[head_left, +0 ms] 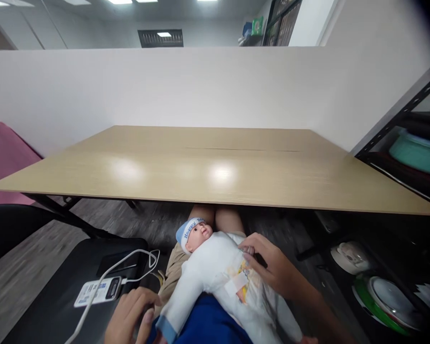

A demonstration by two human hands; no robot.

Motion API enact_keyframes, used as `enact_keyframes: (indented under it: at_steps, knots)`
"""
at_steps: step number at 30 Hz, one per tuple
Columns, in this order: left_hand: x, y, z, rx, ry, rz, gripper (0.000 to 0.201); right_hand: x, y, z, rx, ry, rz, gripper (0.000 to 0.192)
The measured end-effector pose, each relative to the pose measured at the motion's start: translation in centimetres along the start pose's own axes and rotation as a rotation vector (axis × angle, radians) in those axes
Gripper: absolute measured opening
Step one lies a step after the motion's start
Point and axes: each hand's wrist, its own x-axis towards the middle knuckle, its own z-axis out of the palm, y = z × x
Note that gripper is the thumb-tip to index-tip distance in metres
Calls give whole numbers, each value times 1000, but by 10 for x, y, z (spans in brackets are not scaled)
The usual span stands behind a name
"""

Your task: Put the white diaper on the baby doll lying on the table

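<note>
White fabric: the soft baby doll in a white cloth suit with a blue-and-white cap (218, 272) is dressed in thin cotton-like cloth, which is judged to be loose and easy to crease.
Place of the doll: it is laid on its back across the person's lap, below the edge of the long pale wooden table (215, 167), with the head turned toward the table.
Right hand (272, 267): it is rested on the chest of the doll, and the fingertips are pressed together on a small fold of cloth near the collar.
Left hand (131, 315): it is curled at the blue cuff of the doll's sleeve; whether the cuff is really pinched cannot be told.
Weight: the doll is judged to be light, with a soft stuffed body and a harder plastic head.
Where to take hold: the trunk or the upper arm is judged safest, since the cloth alone can slip.
Nearby: a white power bank with a white cable (98, 290) is lying on the dark seat at the left.
</note>
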Motion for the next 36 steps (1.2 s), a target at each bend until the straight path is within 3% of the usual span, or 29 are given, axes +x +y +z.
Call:
enact_keyframes:
  at_steps: [2, 4, 5, 7, 9, 11, 13, 18, 23, 36]
  knots:
    - [-8, -14, 6, -53, -26, 55, 29, 4, -31, 8, 64, -47, -102, 25]
    - [-19, -44, 14, -20, -43, 119, 26, 11, -51, 22, 56, -160, -208, 32]
    - [-25, -64, 17, 35, -49, 77, 26, 14, -56, 31, 52, -215, -262, 36]
    - [-34, -106, 21, 173, -64, -73, 26, 21, -58, 50, 25, -288, -333, 40]
    - [-39, -143, 22, 330, -54, -317, 38, 27, -55, 68, -44, -329, -345, 41]
    - [-40, -170, 22, 475, -84, -509, 55, 30, -52, 81, -112, -361, -331, 40]
    - [-41, -186, 22, 595, -125, -606, 68, 29, -50, 88, -141, -380, -313, 39]
    - [-45, -207, 25, 697, -213, -637, 77, 24, -51, 88, -119, -357, -249, 34]
    - [-46, -219, 29, 718, -215, -650, 77, 24, -54, 87, -119, -354, -221, 33]
    - [-40, -214, 35, 723, -227, -671, 70, 25, -54, 87, -122, -336, -181, 33]
